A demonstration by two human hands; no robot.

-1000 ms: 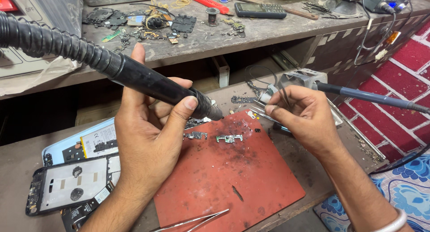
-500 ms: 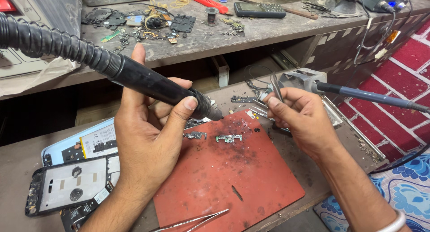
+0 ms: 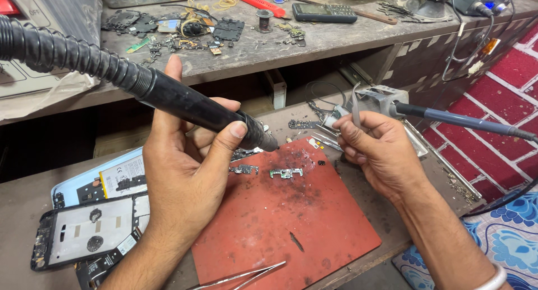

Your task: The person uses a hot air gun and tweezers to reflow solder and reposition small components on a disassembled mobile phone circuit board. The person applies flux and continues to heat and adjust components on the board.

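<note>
My left hand grips a black hot-air wand on a ribbed hose, its nozzle pointing down-right over a red work mat. Two small circuit boards lie on the mat just below the nozzle. My right hand holds thin metal tweezers, raised with the tips pointing up, at the mat's right edge. Another pair of tweezers lies at the mat's near edge.
An opened phone and its pale-blue back shell lie left of the mat. A soldering iron rests in its stand behind my right hand. The upper shelf holds scattered phone parts, a solder spool, a dark handset and a red-handled tool.
My right hand has lifted the tweezers off the mat edge and turned them upright. The left hand and the wand have hardly moved.
</note>
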